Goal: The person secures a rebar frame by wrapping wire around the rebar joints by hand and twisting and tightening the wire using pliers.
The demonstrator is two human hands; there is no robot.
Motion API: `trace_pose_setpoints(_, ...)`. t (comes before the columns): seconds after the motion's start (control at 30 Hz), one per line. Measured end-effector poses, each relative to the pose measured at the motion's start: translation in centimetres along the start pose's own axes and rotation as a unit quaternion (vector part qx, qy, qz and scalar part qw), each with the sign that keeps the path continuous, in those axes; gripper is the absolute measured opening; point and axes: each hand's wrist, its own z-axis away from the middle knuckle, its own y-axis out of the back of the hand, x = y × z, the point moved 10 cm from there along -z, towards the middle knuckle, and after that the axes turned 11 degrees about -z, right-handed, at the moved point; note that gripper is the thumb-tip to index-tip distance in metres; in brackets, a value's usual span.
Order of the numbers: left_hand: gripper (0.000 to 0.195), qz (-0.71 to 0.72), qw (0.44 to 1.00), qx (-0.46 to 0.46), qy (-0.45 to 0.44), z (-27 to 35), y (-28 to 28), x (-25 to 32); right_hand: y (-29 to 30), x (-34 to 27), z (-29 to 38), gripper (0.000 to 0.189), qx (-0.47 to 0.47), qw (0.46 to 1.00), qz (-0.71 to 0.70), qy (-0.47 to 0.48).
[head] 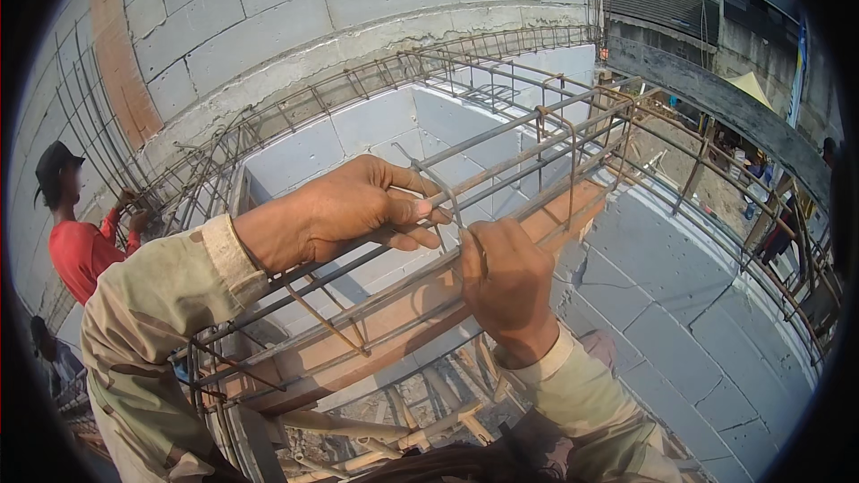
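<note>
A long cage of steel reinforcing bars crosses in front of me, with square stirrups around its lengthwise bars. My left hand (362, 208) reaches over the cage, its thumb and fingers closed about an upper lengthwise bar (496, 173) beside a loose-looking stirrup (444, 182). Its index finger lies close against that stirrup. My right hand (507, 282) grips the stirrup's near side, and the fingers hide its lower part. Another stirrup (572, 168) stands farther right along the bars. Beneath the cage runs a brown wooden formwork board (396, 318).
Pale block walls (671, 302) enclose an opening below the cage. Bamboo poles (443, 389) lie underneath. A person in red (80, 248) handles bars at the left; another person (57, 355) is lower down. A grey beam (725, 107) crosses the right side.
</note>
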Motion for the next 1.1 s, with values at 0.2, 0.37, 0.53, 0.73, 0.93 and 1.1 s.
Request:
trace_pose_setpoints(0.2,0.026,0.062,0.997,-0.029,0.017,-0.7,-0.5,0.7,-0.5,-1.1,-0.7,0.010,0.013,0.998,0.055,0.040)
trace_pose_setpoints(0.37,0.022,-0.014,0.996,0.073,0.056,-0.1,-0.7,1.8,0.2,-1.5,-1.0,0.011,0.008,0.996,0.075,0.054)
trace_pose_setpoints(0.53,0.024,-0.066,0.979,0.179,0.071,-0.1,-0.6,2.9,0.0,-1.5,-2.0,0.013,-0.008,0.995,0.074,0.070)
trace_pose_setpoints(0.73,0.020,-0.064,0.974,0.216,0.026,0.5,-0.1,2.4,0.6,-2.1,-1.7,0.013,0.013,0.994,0.025,0.110)
trace_pose_setpoints(0.93,0.017,-0.095,0.952,0.275,-0.097,1.9,-0.3,3.5,0.2,-1.8,-2.9,0.014,0.014,0.994,0.037,0.106)
trace_pose_setpoints(1.1,0.012,-0.088,0.961,0.241,-0.101,1.6,0.0,3.5,0.4,-2.8,-3.5,0.014,-0.041,0.985,0.077,0.148)
